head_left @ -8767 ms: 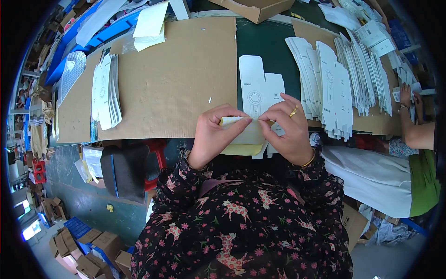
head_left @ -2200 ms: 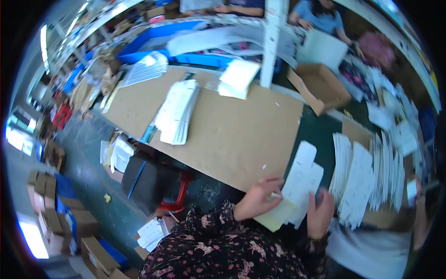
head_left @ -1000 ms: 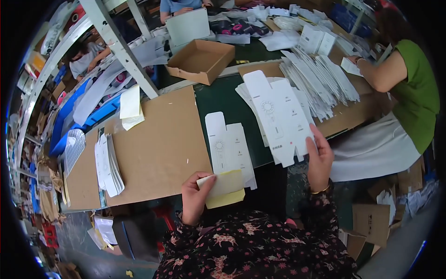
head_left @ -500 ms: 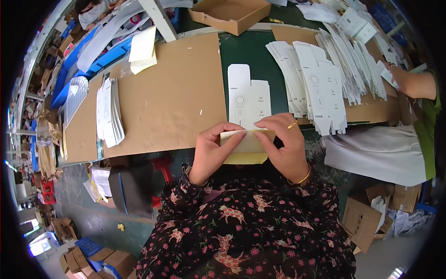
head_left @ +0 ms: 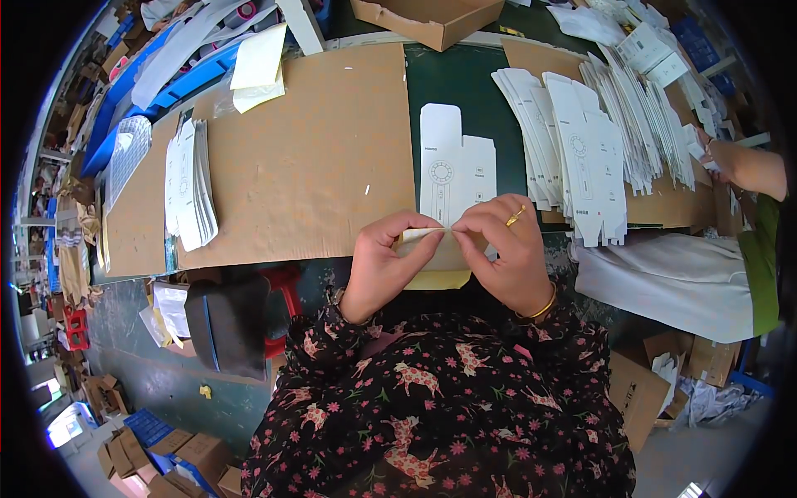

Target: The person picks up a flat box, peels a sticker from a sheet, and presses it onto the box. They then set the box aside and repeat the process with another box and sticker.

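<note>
A pale yellow sheet of paper (head_left: pixel 437 279) is held at the table's front edge, in front of my body. My left hand (head_left: pixel 386 261) pinches its top edge between thumb and forefinger. My right hand (head_left: pixel 508 253), with a ring and a bracelet, has thumb and forefinger pinched on the same edge, fingertips touching or nearly touching those of the left. Whether a smaller piece is between the fingertips is too small to tell. Just beyond the hands lies a flat white printed box blank (head_left: pixel 457 170), its near end hidden by them.
Flat box blanks (head_left: pixel 585 153) are piled at the right, and a smaller stack (head_left: pixel 187 187) sits on the left of the brown cardboard (head_left: pixel 307 158). Yellowish sheets (head_left: pixel 259 66) lie at the back left. A cardboard tray (head_left: pixel 432 25) stands behind. A co-worker's arm (head_left: pixel 747 166) reaches in at right.
My right hand's fingertips have drawn in toward the left hand's and now meet at the sheet's top edge. The whole view has shifted slightly. At right, the co-worker's hand has moved.
</note>
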Action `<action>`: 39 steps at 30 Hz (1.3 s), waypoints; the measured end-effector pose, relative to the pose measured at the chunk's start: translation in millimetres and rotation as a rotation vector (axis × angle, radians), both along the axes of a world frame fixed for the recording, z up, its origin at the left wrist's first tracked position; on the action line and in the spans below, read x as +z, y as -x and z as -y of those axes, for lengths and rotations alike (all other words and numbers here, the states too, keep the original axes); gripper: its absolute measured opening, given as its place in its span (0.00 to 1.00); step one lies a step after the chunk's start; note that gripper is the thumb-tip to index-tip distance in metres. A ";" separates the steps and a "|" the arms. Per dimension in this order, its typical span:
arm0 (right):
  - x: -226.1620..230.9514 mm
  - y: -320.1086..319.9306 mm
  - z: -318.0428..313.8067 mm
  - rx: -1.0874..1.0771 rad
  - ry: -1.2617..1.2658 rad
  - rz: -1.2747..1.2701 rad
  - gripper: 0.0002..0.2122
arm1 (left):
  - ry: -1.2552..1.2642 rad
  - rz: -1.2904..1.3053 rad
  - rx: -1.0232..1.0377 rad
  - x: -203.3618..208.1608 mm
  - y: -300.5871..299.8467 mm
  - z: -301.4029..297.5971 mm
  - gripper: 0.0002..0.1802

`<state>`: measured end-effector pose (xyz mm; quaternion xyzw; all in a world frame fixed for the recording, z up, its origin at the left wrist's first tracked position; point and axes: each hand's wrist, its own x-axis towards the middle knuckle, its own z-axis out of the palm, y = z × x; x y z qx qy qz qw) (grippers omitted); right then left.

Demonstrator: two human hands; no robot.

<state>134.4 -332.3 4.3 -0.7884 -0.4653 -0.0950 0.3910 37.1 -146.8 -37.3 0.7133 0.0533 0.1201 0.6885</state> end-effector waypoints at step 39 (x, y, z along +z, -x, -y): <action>-95.7 -131.3 -97.8 -0.226 0.227 -0.198 0.05 | -0.457 0.042 -0.025 -40.7 -9.5 -12.8 0.06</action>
